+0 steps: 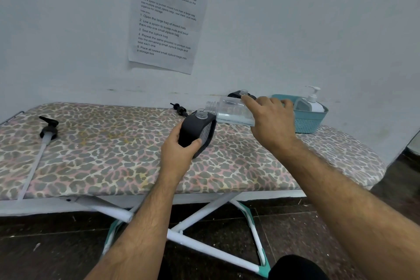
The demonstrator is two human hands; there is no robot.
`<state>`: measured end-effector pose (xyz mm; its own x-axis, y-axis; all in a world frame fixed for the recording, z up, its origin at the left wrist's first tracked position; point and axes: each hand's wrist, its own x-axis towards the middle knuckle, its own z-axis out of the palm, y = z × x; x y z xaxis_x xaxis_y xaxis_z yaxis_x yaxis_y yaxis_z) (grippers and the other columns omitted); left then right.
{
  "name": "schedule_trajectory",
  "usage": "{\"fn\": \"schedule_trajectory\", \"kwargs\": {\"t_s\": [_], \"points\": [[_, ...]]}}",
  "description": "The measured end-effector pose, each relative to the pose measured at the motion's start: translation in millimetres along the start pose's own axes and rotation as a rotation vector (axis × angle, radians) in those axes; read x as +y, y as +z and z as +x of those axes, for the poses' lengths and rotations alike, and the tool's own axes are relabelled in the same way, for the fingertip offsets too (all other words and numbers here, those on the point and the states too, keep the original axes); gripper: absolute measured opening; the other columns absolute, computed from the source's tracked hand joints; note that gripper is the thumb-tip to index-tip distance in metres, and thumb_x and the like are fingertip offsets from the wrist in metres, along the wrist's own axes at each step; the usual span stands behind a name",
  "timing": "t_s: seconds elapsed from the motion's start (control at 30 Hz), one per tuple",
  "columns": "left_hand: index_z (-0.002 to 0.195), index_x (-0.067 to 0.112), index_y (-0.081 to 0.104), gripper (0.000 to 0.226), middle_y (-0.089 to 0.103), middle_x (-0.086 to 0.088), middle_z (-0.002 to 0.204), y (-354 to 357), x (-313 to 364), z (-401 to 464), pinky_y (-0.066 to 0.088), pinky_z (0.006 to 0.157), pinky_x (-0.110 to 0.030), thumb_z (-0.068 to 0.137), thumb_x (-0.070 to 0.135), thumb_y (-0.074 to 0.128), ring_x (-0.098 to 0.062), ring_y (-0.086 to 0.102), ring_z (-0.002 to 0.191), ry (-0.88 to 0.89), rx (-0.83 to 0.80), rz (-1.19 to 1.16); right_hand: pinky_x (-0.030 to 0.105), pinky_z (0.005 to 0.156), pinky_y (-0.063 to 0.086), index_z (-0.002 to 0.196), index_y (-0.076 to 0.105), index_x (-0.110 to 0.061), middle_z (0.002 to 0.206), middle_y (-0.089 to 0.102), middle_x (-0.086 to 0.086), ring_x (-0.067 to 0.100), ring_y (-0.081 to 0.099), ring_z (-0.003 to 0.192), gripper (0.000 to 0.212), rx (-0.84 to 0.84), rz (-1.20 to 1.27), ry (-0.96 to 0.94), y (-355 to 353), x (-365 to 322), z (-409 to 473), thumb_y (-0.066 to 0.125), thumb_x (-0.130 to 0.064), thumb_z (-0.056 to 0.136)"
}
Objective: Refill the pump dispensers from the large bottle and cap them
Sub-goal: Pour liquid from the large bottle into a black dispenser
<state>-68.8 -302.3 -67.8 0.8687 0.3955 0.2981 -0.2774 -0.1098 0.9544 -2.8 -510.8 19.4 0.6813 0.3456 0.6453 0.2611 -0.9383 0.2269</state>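
My left hand (pixel 179 151) grips a black uncapped dispenser (pixel 196 132), tilted, its clear neck pointing up and to the right. My right hand (pixel 271 118) holds the large clear bottle (pixel 231 111) on its side, its open mouth just above the dispenser's neck. A second black dispenser (pixel 241 93) without a pump stands behind the bottle, mostly hidden. One black pump head with a long white tube (pixel 46 134) lies at the left of the board. Another black pump head (pixel 179 108) lies near the wall behind the held dispenser.
Everything sits on a leopard-print ironing board (pixel 113 157) against a white wall. A teal basket (pixel 309 120) at the right holds a white pump bottle (pixel 314 103). A printed sheet (pixel 168 16) hangs on the wall. The board's crossed legs stand on a dark floor.
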Motion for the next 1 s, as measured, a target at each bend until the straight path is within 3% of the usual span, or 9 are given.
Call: {"fn": "schedule_trajectory", "kwargs": {"t_s": [0.17,0.33,1.0], "points": [[0.133,0.030,0.056,0.054,0.066,0.021,0.110,0.5,1.0,0.1,0.056,0.085,-0.022,0.085,0.011,0.074,0.005,0.064,0.100,-0.003,-0.006,-0.008,0.050,0.094,0.037,0.139,0.041,-0.034,0.113,0.065,0.004,0.029,0.059,0.100,0.066,0.000,-0.004,-0.001,-1.7,0.4,0.4,0.064,-0.007,0.084],[0.135,0.027,0.056,0.055,0.068,0.014,0.114,0.5,-1.0,1.5,0.058,0.086,-0.027,0.085,0.011,0.074,-0.003,0.066,0.104,-0.009,0.000,-0.005,0.050,0.094,0.036,0.139,0.042,-0.034,0.113,0.065,0.005,0.030,0.059,0.099,0.068,-0.002,0.002,0.001,-1.4,0.0,0.6,0.064,-0.005,0.082],[0.132,0.030,0.055,0.053,0.064,0.022,0.109,-0.1,1.6,-0.2,0.054,0.084,-0.022,0.086,0.012,0.073,0.006,0.063,0.100,-0.006,-0.003,0.011,0.051,0.095,0.036,0.139,0.040,-0.035,0.115,0.065,0.005,0.029,0.059,0.103,0.066,-0.006,-0.008,0.001,-2.8,-0.8,2.0,0.065,-0.009,0.085]]}}
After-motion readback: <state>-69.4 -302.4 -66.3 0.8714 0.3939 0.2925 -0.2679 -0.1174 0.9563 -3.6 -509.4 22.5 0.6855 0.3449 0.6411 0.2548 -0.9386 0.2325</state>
